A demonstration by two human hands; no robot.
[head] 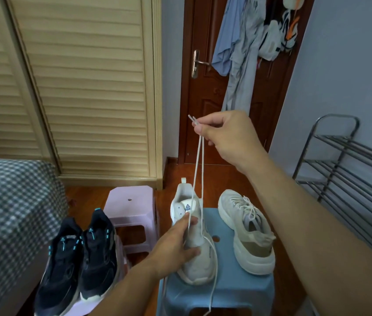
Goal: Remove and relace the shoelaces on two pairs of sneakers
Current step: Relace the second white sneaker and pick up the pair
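Note:
Two white sneakers stand on a blue stool (pixel 244 290). The left white sneaker (pixel 191 238) has no lacing across its tongue, and my left hand (pixel 175 245) grips it at mid-body. My right hand (pixel 228 135) is raised above it and pinches both tips of a white shoelace (pixel 197 169), whose two strands run down to the shoe; a loop hangs over the stool's front. The right white sneaker (pixel 249 231) is laced. A pair of dark navy sneakers (pixel 80 263) with teal accents sits on a pale stool at lower left.
A pink stool (pixel 132 206) stands behind the navy pair. A bed with checked cover (pixel 9 213) fills the left. A metal shoe rack (pixel 349 179) is at right. Louvred wardrobe doors (pixel 77 87) and a brown door (pixel 201 92) with hanging clothes are behind.

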